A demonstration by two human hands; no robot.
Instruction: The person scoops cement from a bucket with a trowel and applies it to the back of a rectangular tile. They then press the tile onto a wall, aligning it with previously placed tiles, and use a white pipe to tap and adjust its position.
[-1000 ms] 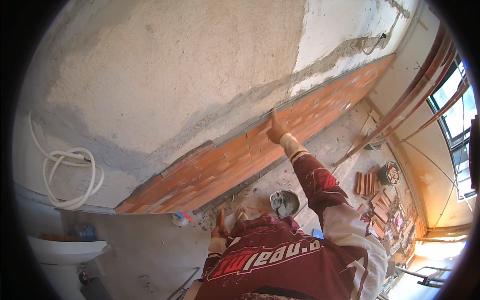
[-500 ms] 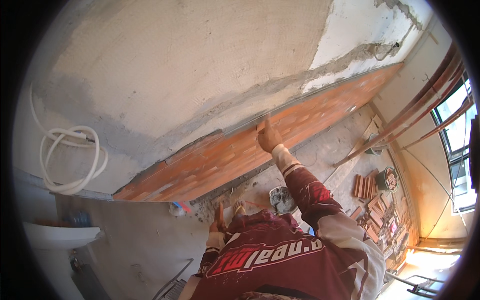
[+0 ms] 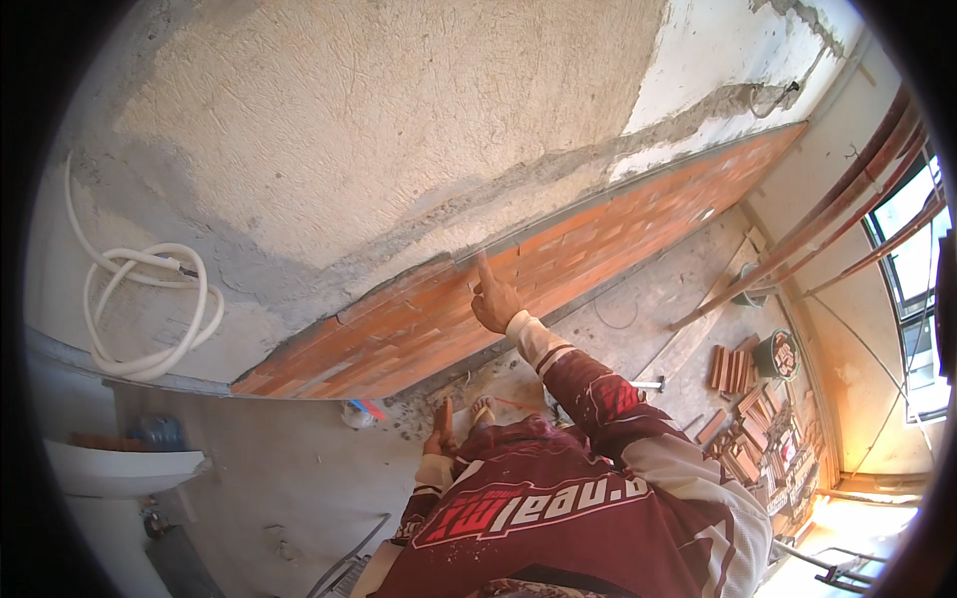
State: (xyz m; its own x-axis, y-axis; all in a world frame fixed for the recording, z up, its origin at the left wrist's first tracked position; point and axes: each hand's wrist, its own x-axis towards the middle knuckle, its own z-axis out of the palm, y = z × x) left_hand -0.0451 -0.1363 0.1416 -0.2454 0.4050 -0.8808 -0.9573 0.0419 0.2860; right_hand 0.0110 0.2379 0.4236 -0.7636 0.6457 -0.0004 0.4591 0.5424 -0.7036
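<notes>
Presently, your right hand (image 3: 495, 302) is in front of the brick-tile facing (image 3: 578, 249), the orange-red band which runs slanting across the lower part of the wall. Its index finger (image 3: 482, 267) is stretched out, apart from the other fingers, which are bent toward the palm. The fingertip reaches the upper border of the facing, near the place where this edge becomes broken and slopes down to the left; whether it touches, I cannot tell.

Your left hand (image 3: 441, 434) is low, just beside your clothes and above the floor. It is too small to tell whether its fingers are together, apart, or clamped on something.

Above the facing is the rough beige plaster (image 3: 389, 120), with grey patches. At the left, 1 white flexible hose (image 3: 103, 261) hangs in loops against the wall, and below it are 1 white basin (image 3: 125, 470) and 1 blue plastic jug (image 3: 158, 433). To your right, on the floor, 1 dark green bucket (image 3: 765, 359) contains reddish pieces, near 1 row of thin bricks (image 3: 731, 369) and 1 loose pile of bricks (image 3: 753, 439). Reddish-brown poles lean close to the window (image 3: 912, 269).
</notes>
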